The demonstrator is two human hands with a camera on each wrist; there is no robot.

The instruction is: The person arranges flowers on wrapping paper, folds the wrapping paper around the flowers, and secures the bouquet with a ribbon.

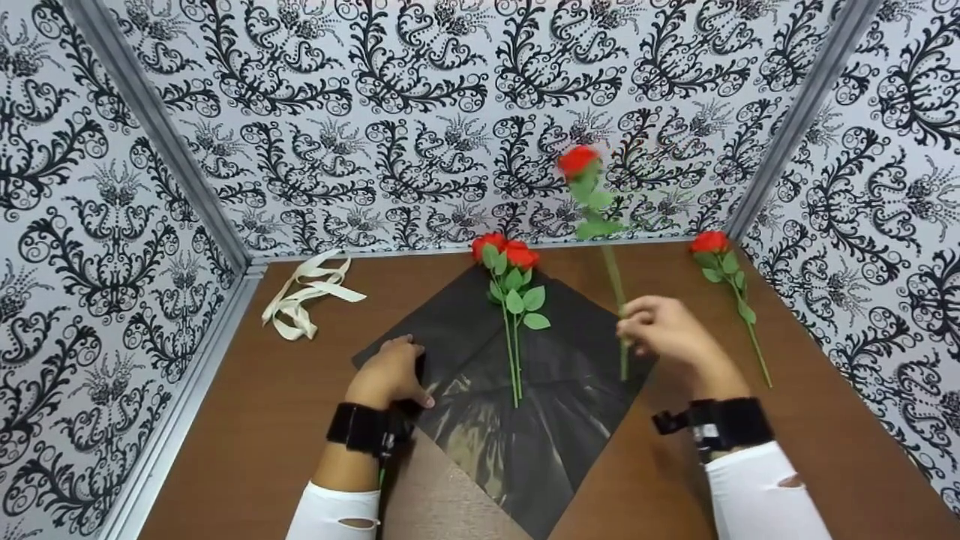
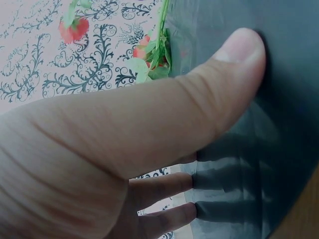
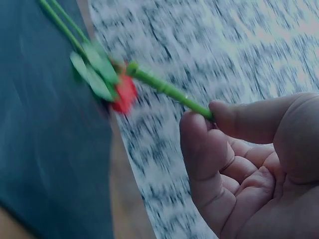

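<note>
Between thumb and fingertips my right hand [image 1: 664,334] pinches the green stem of a red rose [image 1: 579,162], held upright over the right side of a black wrapping sheet [image 1: 555,405]. The stem end [image 3: 164,88] shows in the right wrist view. Two red roses [image 1: 517,255] lie side by side on the sheet, blooms at its far corner and stems toward me. My left hand [image 1: 390,371] rests on the sheet's left corner, fingers spread and thumb extended; the left wrist view shows the thumb [image 2: 219,84] lying over the black surface.
Another red rose [image 1: 709,241] lies on the brown table [image 1: 247,435] at the right. A loose cream ribbon [image 1: 300,300] lies at the far left. Patterned walls [image 1: 420,150] enclose the table at the back and both sides.
</note>
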